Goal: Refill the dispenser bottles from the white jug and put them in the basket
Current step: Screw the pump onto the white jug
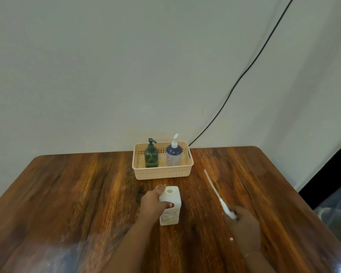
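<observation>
The white jug (170, 205) stood upright near the middle of the wooden table (67, 194), its round mouth uncapped. The left hand (155, 200) wrapped its side, thumb across the front. Right of the jug, the right hand (243, 225) pinched one pump head with its long tube (215, 191) pointing away. Beyond the jug sat one basket (162, 172) holding two bottles: green (151, 155) and blue (174, 154). Bare tabletop lay open left of the jug. The jug's label was too blurred to read.

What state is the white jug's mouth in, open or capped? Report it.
Open: the white jug shows a bare round mouth, and its pump is out, in the right hand.
</observation>
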